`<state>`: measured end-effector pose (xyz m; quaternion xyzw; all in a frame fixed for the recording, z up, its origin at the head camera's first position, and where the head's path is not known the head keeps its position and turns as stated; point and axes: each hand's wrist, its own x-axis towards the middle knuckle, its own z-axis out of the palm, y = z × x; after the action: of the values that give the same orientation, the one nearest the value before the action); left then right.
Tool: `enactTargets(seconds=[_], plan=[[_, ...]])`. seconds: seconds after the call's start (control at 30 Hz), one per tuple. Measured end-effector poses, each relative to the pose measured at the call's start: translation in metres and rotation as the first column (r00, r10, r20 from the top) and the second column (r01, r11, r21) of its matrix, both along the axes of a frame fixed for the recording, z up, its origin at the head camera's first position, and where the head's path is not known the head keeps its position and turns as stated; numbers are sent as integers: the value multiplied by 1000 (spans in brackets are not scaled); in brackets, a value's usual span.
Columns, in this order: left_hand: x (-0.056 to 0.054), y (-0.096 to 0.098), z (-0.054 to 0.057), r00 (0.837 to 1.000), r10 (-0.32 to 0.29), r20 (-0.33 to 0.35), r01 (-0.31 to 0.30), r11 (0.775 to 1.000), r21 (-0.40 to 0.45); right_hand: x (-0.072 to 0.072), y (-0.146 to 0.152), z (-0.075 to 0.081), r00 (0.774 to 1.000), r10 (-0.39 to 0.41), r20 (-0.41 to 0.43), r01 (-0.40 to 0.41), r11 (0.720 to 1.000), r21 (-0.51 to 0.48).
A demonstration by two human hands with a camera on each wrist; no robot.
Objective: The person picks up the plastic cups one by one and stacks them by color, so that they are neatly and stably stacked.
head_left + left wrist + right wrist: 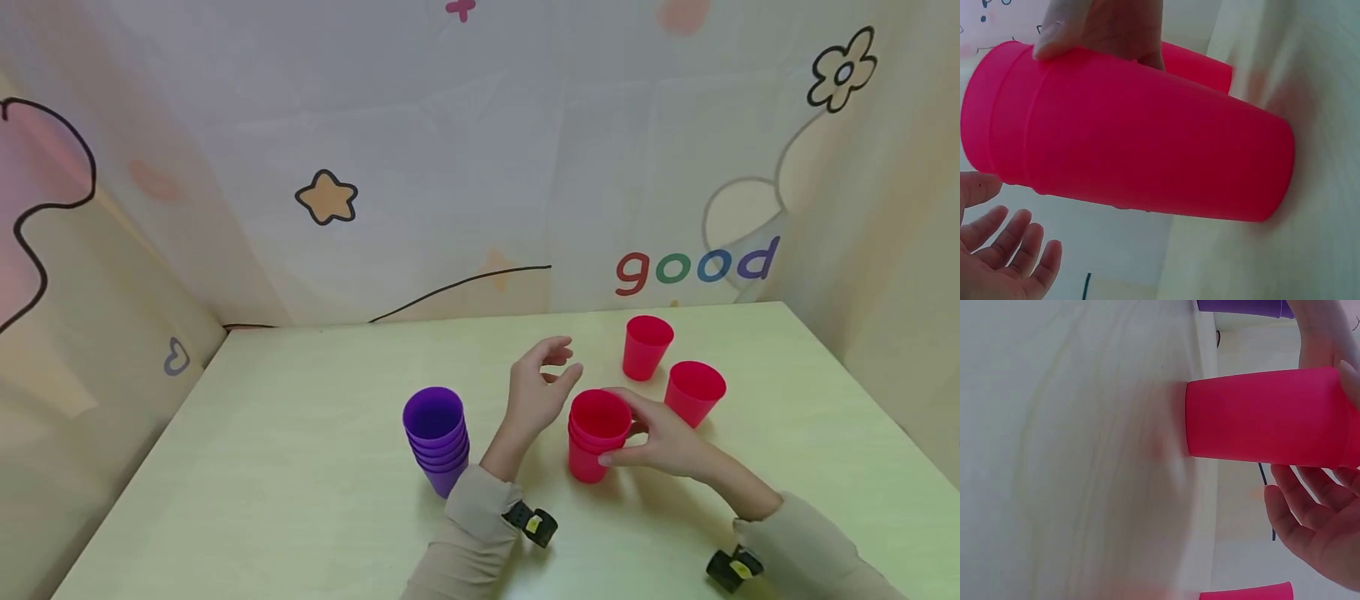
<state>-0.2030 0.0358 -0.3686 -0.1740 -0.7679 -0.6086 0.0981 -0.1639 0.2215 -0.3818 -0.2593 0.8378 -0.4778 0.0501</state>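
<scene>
A stack of nested red cups (588, 462) stands upright at the front centre right of the table. My right hand (667, 442) grips it from the right, thumb on the near side and fingers round the far side. In the left wrist view that thumb lies over the stack (1160, 137) near the rim. Just left of the stack, my left hand (542, 387) is raised with its fingers loosely spread, holding nothing. In the left wrist view the left hand (1007, 256) shows beside the rim; whether its thumb touches the cups I cannot tell.
Left of my left forearm stands a stack of several purple cups (435, 442). Two single red cups stand upright behind the right hand, one farther back (647, 350) and one nearer (693, 396). A printed curtain (420, 167) hangs behind the pale table (262, 467).
</scene>
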Motion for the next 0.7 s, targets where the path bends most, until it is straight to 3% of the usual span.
enactTargets(seconds=[0.17,0.4,0.7], plan=[[-4,7,-4,998,3,69,-4,1000,8,3,3,1,1000,-3,-23,3,1000,7],[-12,13,-11,999,3,52,-2,1000,-4,7,9,1,998,-11,-56,13,1000,21],[-17,20,-22,994,-9,108,13,999,-34,14,20,-1,999,-45,-31,46,998,49]])
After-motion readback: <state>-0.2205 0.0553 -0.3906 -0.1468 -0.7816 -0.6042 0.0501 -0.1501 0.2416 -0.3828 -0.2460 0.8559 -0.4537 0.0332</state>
